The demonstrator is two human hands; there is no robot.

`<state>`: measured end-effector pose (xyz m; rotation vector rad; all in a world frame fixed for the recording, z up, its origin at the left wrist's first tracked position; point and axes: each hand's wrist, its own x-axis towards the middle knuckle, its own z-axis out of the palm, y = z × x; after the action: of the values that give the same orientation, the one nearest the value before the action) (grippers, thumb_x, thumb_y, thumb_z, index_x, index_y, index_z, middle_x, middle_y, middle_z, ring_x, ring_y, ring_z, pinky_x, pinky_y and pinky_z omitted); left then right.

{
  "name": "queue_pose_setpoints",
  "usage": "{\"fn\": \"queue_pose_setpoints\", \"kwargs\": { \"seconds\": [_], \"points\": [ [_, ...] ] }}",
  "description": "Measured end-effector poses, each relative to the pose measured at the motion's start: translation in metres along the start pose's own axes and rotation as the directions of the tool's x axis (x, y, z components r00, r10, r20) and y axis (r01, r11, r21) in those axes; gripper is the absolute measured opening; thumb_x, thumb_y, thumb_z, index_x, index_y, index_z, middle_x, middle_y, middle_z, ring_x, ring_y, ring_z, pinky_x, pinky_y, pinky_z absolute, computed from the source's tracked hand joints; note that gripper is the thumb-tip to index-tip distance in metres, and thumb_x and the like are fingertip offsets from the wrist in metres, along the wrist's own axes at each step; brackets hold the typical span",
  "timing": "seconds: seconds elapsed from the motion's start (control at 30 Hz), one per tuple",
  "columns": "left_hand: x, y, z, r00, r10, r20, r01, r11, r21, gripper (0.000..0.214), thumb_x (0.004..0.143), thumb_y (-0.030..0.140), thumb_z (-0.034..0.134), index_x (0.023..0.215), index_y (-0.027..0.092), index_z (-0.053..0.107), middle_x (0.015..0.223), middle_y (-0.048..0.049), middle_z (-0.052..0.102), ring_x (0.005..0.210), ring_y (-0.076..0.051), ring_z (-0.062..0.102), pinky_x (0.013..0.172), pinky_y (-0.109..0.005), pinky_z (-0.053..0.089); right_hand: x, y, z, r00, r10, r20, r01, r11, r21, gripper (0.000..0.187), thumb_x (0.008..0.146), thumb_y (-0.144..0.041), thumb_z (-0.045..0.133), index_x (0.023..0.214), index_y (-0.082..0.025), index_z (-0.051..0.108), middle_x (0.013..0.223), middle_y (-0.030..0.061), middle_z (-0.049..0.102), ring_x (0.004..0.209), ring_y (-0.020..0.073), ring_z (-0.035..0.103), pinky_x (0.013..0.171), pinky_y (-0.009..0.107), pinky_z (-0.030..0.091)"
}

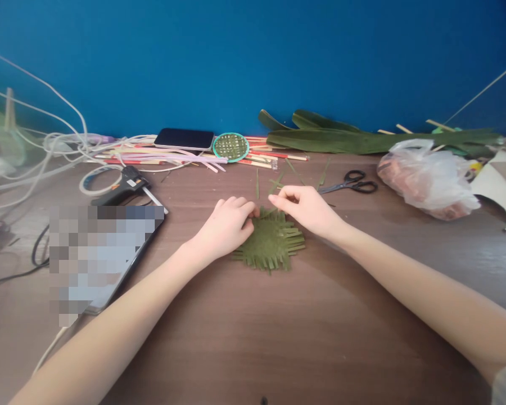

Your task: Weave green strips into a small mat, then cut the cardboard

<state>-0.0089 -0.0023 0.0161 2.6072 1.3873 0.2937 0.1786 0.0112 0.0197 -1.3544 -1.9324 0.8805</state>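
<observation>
A small woven mat of green leaf strips (272, 243) lies on the brown table, with loose strip ends sticking out around its edges. My left hand (231, 225) is closed at the mat's upper left edge, thumb and fingers gripping it there. Above the mat's top edge, my right hand (306, 207) is pinched, apparently on a thin leaf strip; its fingertips partly hide the strip. Several cut leaf strips (257, 184) are scattered just beyond my hands. Dark scissors (354, 183) lie beyond my right wrist.
Left are a tablet (122, 253), a glue gun (126, 185), a tape roll (95, 179) and tangled white cables (63, 140). A phone (184, 138), a round teal-rimmed woven piece (231, 147) and long green leaves (341, 140) line the blue wall. A plastic bag (430, 180) sits right.
</observation>
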Motion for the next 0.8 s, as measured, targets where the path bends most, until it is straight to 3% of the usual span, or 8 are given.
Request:
{"fn": "queue_pose_setpoints", "kwargs": {
  "seconds": [0.13, 0.27, 0.5, 0.67, 0.8],
  "points": [
    [0.001, 0.001, 0.000, 1.000, 0.001, -0.011, -0.001, 0.999, 0.034, 0.010, 0.081, 0.019, 0.047, 0.085, 0.017, 0.056, 0.085, -0.0042, 0.061, 0.085, -0.022, 0.054, 0.073, -0.033, 0.035, -0.002, -0.005, 0.003, 0.998, -0.051, 0.023, 0.049, 0.995, 0.085, 0.034, 0.082, -0.044, 0.050, 0.062, -0.016, 0.052, 0.058, -0.0018, 0.054, 0.052, 0.0085, 0.041, 0.054, 0.025, 0.032],
    [0.002, 0.003, 0.002, 0.999, -0.009, -0.034, 0.010, 0.999, 0.042, 0.021, 0.085, 0.036, 0.050, 0.082, 0.016, 0.056, 0.084, -0.0041, 0.061, 0.082, -0.021, 0.054, 0.071, -0.031, 0.035, -0.005, -0.008, 0.007, 0.993, -0.118, 0.016, 0.117, 0.991, 0.061, 0.022, 0.082, -0.033, 0.051, 0.070, -0.017, 0.059, 0.070, 0.0000, 0.062, 0.061, 0.0105, 0.046, 0.061, 0.025, 0.035],
    [0.004, 0.007, 0.005, 0.996, -0.066, -0.068, 0.073, 0.993, 0.096, 0.021, 0.089, 0.022, 0.041, 0.084, 0.016, 0.059, 0.080, -0.0050, 0.062, 0.080, -0.021, 0.055, 0.066, -0.030, 0.035, -0.003, -0.005, 0.010, 0.979, -0.196, 0.057, 0.195, 0.980, 0.033, 0.022, 0.086, -0.029, 0.045, 0.078, -0.019, 0.062, 0.078, 0.0016, 0.065, 0.079, 0.0158, 0.053, 0.077, 0.031, 0.039],
    [0.005, 0.007, 0.004, 0.991, -0.120, -0.062, 0.120, 0.993, 0.004, 0.024, 0.089, 0.020, 0.038, 0.086, 0.016, 0.061, 0.088, -0.0056, 0.066, 0.090, -0.021, 0.057, 0.077, -0.032, 0.038, -0.001, 0.008, 0.014, 0.980, -0.198, -0.025, 0.183, 0.942, -0.281, 0.011, 0.079, -0.026, 0.054, 0.086, -0.020, 0.061, 0.100, 0.0059, 0.062, 0.099, 0.0245, 0.046, 0.087, 0.041, 0.035],
    [0.005, 0.007, 0.003, 0.992, -0.120, -0.049, 0.118, 0.992, -0.039, 0.024, 0.088, 0.017, 0.039, 0.086, 0.015, 0.062, 0.090, -0.0060, 0.066, 0.091, -0.021, 0.058, 0.080, -0.033, 0.040, -0.003, 0.015, 0.019, 0.982, -0.188, -0.004, 0.172, 0.905, -0.389, 0.023, 0.073, -0.034, 0.062, 0.092, -0.022, 0.059, 0.116, 0.0083, 0.055, 0.113, 0.0313, 0.039, 0.089, 0.047, 0.033]
  ]
}}
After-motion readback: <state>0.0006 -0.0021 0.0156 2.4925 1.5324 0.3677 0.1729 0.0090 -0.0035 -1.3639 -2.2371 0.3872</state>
